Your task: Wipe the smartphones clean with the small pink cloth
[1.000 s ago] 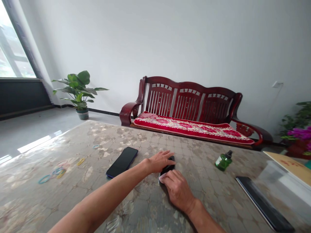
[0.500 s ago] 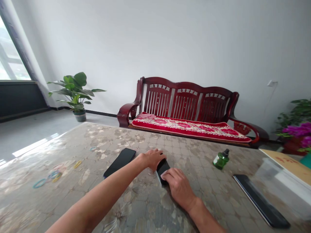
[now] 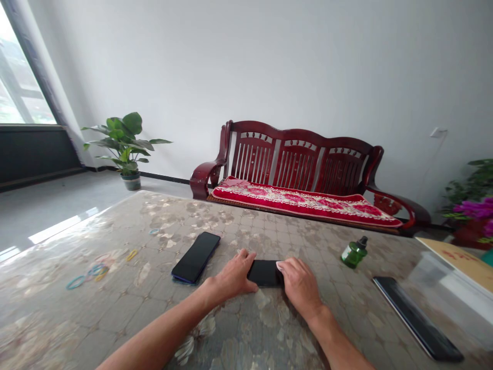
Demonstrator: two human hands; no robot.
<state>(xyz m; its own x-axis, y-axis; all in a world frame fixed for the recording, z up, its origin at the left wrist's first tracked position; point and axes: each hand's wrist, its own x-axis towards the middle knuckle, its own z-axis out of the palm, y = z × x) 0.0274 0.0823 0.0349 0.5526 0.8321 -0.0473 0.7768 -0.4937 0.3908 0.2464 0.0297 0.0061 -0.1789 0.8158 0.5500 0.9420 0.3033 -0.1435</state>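
Observation:
A small black phone lies crosswise on the patterned table right in front of me. My left hand grips its left end with curled fingers. My right hand rests on its right end, fingers pressed together over a small white cloth of which only a corner shows. A second, larger dark phone lies flat to the left, just beyond my left hand.
A green bottle stands at the right. A long black slab lies near the right edge, beside a clear box. Coloured rubber bands are scattered at the left. A red wooden bench stands behind the table.
The small phone has turned from pointing away from me to lying crosswise. My left hand slid to its left end and my right hand moved up onto its right end.

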